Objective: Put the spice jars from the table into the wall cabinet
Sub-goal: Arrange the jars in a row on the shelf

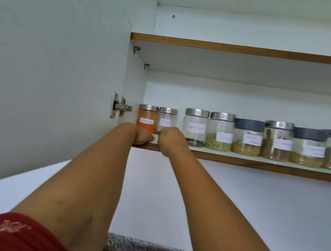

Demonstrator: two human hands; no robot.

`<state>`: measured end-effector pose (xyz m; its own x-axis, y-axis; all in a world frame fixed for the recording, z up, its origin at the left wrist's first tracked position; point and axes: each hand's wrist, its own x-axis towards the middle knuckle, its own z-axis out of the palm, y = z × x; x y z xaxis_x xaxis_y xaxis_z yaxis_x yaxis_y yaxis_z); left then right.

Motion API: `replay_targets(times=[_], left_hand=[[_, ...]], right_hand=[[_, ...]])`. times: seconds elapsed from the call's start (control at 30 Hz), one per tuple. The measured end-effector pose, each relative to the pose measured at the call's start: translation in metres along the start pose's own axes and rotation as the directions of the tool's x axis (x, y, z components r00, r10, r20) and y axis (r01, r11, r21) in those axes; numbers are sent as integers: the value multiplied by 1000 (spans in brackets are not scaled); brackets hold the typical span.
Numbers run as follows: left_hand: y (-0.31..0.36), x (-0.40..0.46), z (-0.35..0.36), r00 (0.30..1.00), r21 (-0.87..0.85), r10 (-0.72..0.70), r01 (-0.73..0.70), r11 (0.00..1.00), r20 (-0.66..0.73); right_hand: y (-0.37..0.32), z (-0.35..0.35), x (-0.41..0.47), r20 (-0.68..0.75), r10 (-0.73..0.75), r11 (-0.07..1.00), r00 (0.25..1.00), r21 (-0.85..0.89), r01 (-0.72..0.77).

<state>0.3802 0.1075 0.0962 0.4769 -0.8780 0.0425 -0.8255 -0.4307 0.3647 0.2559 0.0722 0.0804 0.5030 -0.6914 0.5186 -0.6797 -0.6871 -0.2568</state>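
Both my bare arms reach up to the lower shelf [261, 161] of the open wall cabinet. My left hand [142, 136] lies at the shelf's front edge and covers the base of a steel-lidded jar of orange powder [147, 117]. My right hand [169, 139] sits just beside it, in front of the base of a small, nearly clear labelled jar [167, 118]. I see both hands from behind, so their fingers are hidden and I cannot tell whether they hold the jars. Both jars stand upright at the shelf's left end.
To the right, several more labelled jars stand in a row along the same shelf, from the black pepper jar [195, 127] onward. The upper shelf [245, 50] shows nothing on it. The open cabinet door [51, 66] hangs on the left by its hinge [120, 106].
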Motion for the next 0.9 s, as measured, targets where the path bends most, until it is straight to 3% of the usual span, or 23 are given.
replay_targets(times=[0.13, 0.27, 0.37, 0.53, 0.73, 0.9], left_hand=[[9, -16, 21, 993, 29, 83, -81, 996, -83], [38, -43, 25, 982, 132, 38, -13, 991, -185], [66, -61, 26, 958, 229, 122, -61, 972, -261], [103, -62, 44, 933, 145, 168, -127, 981, -318], [114, -60, 50, 875, 240, 116, 0, 971, -469], [119, -55, 42, 863, 183, 46, 54, 982, -503]], right_hand=[[-2, 4, -36, -67, -72, 996, 995, -52, 68], [18, -10, -51, -138, -145, 989, 980, 6, 148], [40, -32, -55, -223, -25, 989, 975, 136, 56], [95, -50, -53, -326, 177, 984, 929, 36, -176], [119, -60, -54, -244, 375, 914, 894, 259, -313], [132, -77, -44, -146, 448, 888, 882, 185, -421]])
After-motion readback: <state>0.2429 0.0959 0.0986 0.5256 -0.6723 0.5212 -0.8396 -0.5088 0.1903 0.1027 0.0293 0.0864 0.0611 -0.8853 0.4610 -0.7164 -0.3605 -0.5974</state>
